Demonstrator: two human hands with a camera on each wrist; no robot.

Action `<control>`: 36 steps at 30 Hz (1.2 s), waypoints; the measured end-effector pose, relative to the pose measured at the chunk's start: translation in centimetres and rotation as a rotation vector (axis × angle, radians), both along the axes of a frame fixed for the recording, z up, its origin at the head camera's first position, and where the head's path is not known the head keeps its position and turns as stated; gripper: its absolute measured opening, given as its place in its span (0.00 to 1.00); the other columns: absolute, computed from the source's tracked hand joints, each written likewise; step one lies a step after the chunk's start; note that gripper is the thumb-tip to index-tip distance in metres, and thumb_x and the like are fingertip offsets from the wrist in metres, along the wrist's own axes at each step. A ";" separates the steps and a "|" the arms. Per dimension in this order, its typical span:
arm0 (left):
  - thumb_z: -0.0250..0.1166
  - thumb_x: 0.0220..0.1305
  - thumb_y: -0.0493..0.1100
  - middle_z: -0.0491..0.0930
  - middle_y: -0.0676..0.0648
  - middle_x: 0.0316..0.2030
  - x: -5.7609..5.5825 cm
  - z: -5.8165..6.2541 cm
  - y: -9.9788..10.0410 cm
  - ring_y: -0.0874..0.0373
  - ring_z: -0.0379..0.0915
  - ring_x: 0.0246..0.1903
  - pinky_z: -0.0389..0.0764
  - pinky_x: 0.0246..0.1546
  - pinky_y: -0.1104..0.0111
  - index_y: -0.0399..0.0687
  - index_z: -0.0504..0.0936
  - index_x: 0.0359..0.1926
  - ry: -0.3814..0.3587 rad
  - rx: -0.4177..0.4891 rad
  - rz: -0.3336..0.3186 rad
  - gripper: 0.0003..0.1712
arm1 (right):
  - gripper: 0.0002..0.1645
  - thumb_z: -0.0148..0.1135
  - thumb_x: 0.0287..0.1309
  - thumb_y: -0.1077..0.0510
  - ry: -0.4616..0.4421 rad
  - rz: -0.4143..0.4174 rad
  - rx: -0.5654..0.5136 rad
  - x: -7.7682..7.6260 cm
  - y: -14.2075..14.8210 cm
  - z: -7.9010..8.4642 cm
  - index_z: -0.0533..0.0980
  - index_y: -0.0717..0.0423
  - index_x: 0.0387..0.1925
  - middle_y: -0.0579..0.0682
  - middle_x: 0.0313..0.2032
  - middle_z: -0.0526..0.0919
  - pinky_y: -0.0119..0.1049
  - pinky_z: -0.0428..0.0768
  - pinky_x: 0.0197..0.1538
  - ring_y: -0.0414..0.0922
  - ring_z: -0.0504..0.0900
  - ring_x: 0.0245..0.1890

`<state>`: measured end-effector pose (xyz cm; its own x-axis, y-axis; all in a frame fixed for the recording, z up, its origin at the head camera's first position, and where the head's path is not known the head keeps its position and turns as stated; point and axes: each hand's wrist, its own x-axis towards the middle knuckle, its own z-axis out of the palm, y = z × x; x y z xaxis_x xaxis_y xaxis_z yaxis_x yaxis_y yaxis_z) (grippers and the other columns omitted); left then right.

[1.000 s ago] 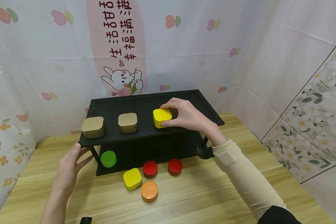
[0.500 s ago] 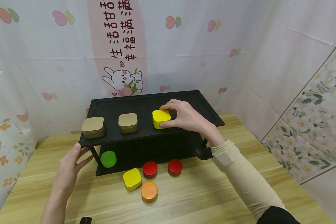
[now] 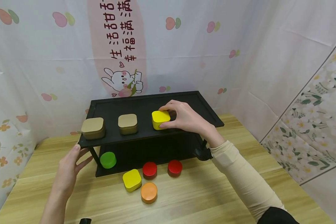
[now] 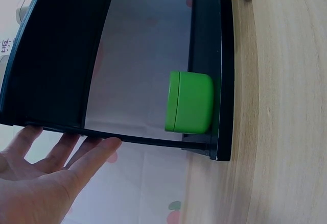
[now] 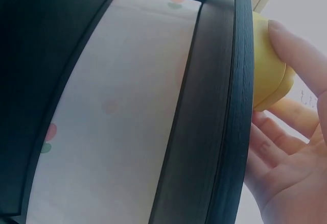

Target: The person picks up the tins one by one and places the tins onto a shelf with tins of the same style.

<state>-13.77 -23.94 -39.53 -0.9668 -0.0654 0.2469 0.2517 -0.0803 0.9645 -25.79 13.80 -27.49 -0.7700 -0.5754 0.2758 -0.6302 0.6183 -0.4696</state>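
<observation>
My right hand [image 3: 186, 117] pinches a yellow square tin [image 3: 160, 117] between thumb and fingers, on the top tier of a black two-tier rack [image 3: 141, 107]. In the right wrist view, the thumb lies against that yellow tin [image 5: 268, 63] beside the rack's edge. My left hand [image 3: 69, 165] touches the rack's left side; in the left wrist view, its fingertips and thumb [image 4: 97, 155] rest against the side edge and post. Two gold square tins [image 3: 93, 127] sit on the top tier, left of the yellow one. A green round tin [image 3: 108, 160] stands on the lower tier's left end.
Before the rack on the wooden table [image 3: 190, 199] are a second yellow square tin [image 3: 132, 179], two red round tins [image 3: 149, 170] and an orange round tin [image 3: 149, 192]. A patterned curtain [image 3: 184, 62] hangs behind. A small black object [image 3: 85, 221] shows at the bottom edge.
My right hand and the yellow tin have shifted very slightly left and toward me on the top tier. My left hand stays at the rack's side.
</observation>
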 end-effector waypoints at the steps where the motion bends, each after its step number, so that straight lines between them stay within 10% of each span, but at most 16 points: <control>1: 0.45 0.84 0.48 0.78 0.66 0.59 0.0 0.0 0.0 0.75 0.76 0.57 0.87 0.50 0.79 0.53 0.77 0.68 -0.001 -0.002 0.001 0.22 | 0.35 0.81 0.52 0.46 0.002 0.001 0.000 0.0 0.0 0.0 0.81 0.54 0.59 0.49 0.53 0.83 0.38 0.87 0.54 0.46 0.79 0.49; 36: 0.46 0.84 0.48 0.77 0.67 0.60 0.0 -0.1 0.0 0.75 0.76 0.57 0.87 0.49 0.79 0.55 0.76 0.70 -0.008 -0.002 -0.001 0.22 | 0.43 0.78 0.56 0.46 -0.016 0.037 0.006 0.3 0.6 -0.1 0.72 0.53 0.70 0.51 0.62 0.78 0.41 0.89 0.58 0.48 0.81 0.56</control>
